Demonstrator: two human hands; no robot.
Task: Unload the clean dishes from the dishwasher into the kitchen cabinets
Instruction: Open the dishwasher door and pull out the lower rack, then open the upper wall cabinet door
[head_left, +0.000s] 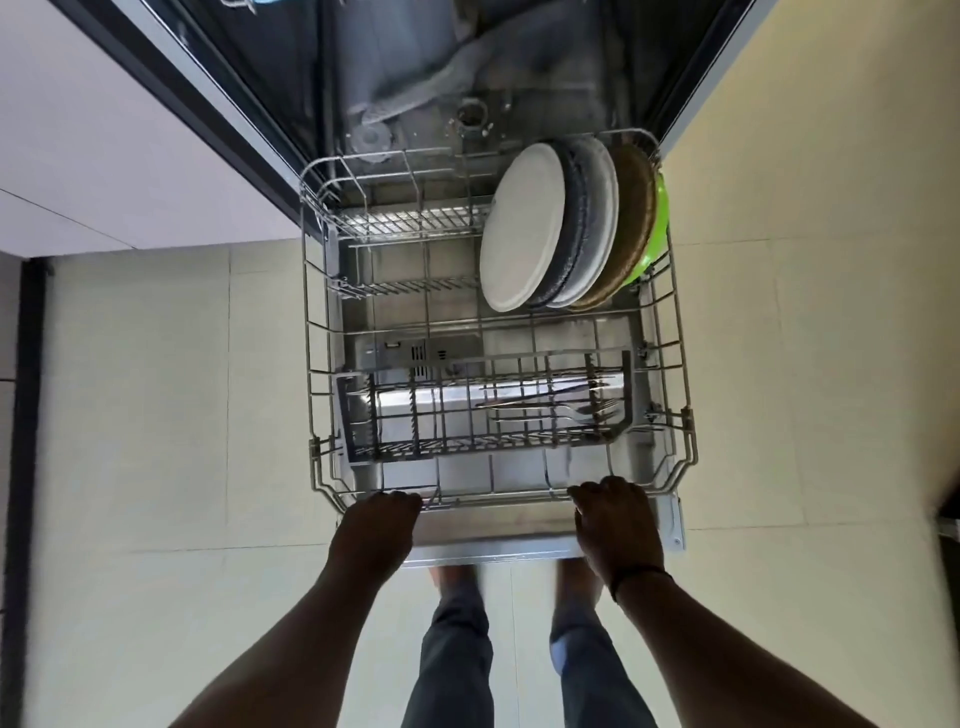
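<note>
Plates stand on edge at the far right of the wire rack, cutlery lying nearer — the rack sits over the open dishwasher door. Left hand and right hand both curl around its front rail.

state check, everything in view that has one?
dishwasher door: open, lowered flat
lower rack: pulled out over the door
plates: on edge, rack's far right
cutlery: lying in near basket
left hand: grips rack's front rim
right hand: grips rack's front rim
</note>
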